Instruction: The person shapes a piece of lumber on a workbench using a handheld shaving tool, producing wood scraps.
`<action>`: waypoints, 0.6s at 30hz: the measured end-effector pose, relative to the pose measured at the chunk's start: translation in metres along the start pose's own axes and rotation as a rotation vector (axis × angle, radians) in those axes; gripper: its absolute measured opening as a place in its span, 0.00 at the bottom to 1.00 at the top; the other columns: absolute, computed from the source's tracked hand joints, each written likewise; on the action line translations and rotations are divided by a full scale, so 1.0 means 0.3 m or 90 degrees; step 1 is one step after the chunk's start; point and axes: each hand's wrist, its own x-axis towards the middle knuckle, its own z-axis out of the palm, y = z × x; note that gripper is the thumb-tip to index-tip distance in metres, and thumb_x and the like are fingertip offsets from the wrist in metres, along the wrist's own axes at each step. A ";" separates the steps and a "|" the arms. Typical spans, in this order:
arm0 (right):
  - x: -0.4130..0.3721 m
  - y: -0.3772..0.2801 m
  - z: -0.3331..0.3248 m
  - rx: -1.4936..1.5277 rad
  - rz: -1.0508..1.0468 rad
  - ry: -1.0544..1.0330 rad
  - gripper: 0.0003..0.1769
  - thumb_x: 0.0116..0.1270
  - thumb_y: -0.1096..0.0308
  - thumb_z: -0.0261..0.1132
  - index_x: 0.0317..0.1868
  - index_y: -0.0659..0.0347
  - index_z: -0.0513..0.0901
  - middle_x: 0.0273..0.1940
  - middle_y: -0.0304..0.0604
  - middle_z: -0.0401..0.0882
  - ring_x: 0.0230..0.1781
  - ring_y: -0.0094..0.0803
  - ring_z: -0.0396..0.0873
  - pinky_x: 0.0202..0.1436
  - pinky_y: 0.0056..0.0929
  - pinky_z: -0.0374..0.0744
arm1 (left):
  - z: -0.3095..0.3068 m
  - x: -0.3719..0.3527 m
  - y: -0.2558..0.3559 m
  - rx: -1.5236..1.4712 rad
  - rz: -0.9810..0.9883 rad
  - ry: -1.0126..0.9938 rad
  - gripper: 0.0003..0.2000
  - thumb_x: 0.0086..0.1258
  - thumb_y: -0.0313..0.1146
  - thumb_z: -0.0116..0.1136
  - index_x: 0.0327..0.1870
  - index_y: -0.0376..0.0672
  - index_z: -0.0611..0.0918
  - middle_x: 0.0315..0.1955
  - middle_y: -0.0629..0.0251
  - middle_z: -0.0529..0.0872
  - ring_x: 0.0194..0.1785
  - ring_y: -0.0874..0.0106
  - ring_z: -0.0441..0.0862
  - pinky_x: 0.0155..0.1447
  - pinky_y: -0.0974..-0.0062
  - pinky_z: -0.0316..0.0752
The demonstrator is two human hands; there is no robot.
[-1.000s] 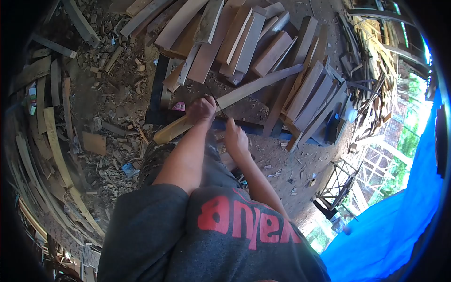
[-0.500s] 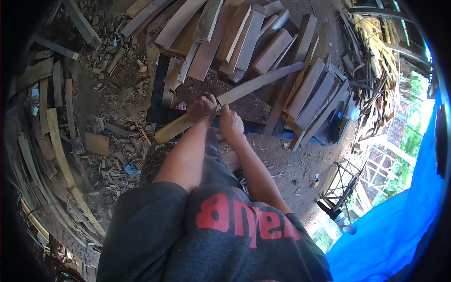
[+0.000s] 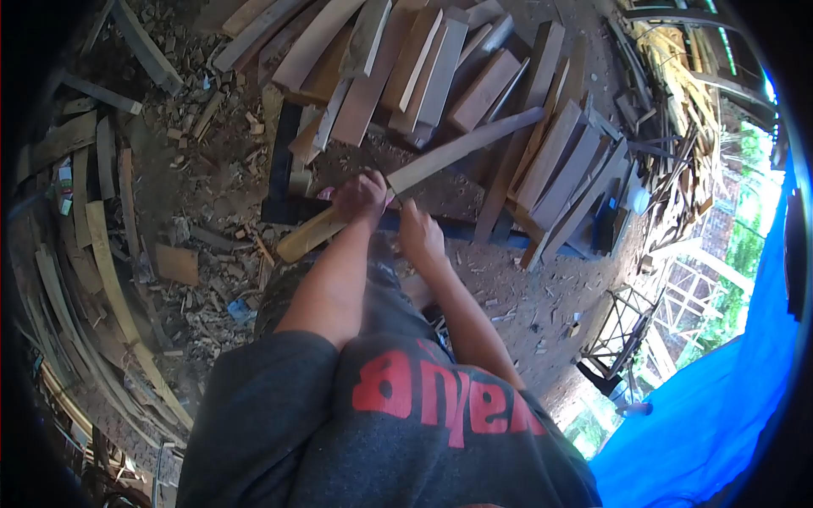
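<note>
A long pale wooden strip (image 3: 461, 152) runs diagonally across the middle, its near end between my forearm and the scrap-covered ground. My left hand (image 3: 362, 198) is wrapped round this strip, left of centre. Just to its right, my right hand (image 3: 420, 232) is closed below the strip. A thin dark thing shows between the two hands at the strip; it is too small to make out, and the fingers of my right hand hide what they hold.
Stacked wooden boards (image 3: 423, 72) lie ahead on a dark frame (image 3: 461, 230). Long curved slats (image 3: 110, 279) are on the left, with wood scraps (image 3: 212, 288) on the ground. A blue tarp (image 3: 703, 415) hangs at the right, near a metal frame (image 3: 622, 326).
My right hand has moved slightly down and away from the strip. My left hand and the strip have shifted a little to the left.
</note>
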 end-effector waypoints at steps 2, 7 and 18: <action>-0.130 -0.017 -0.059 -0.019 0.076 -0.038 0.06 0.67 0.70 0.50 0.41 0.62 0.69 0.32 0.63 0.80 0.37 0.62 0.80 0.40 0.56 0.77 | -0.005 -0.007 -0.007 0.009 -0.012 -0.008 0.25 0.68 0.46 0.39 0.18 0.43 0.85 0.22 0.52 0.86 0.29 0.54 0.86 0.37 0.59 0.79; -0.012 0.002 0.032 -0.005 0.058 -0.033 0.06 0.68 0.70 0.50 0.42 0.62 0.68 0.32 0.63 0.80 0.38 0.62 0.80 0.41 0.57 0.76 | 0.005 -0.012 -0.012 0.003 -0.017 0.008 0.25 0.68 0.45 0.39 0.17 0.43 0.85 0.21 0.52 0.85 0.28 0.54 0.86 0.36 0.59 0.79; -0.099 0.035 0.010 -0.026 0.071 -0.032 0.07 0.66 0.70 0.51 0.42 0.61 0.70 0.31 0.63 0.80 0.37 0.62 0.80 0.39 0.56 0.77 | 0.007 -0.012 -0.012 0.009 -0.005 0.034 0.24 0.67 0.45 0.41 0.17 0.45 0.85 0.20 0.53 0.85 0.27 0.54 0.86 0.36 0.58 0.80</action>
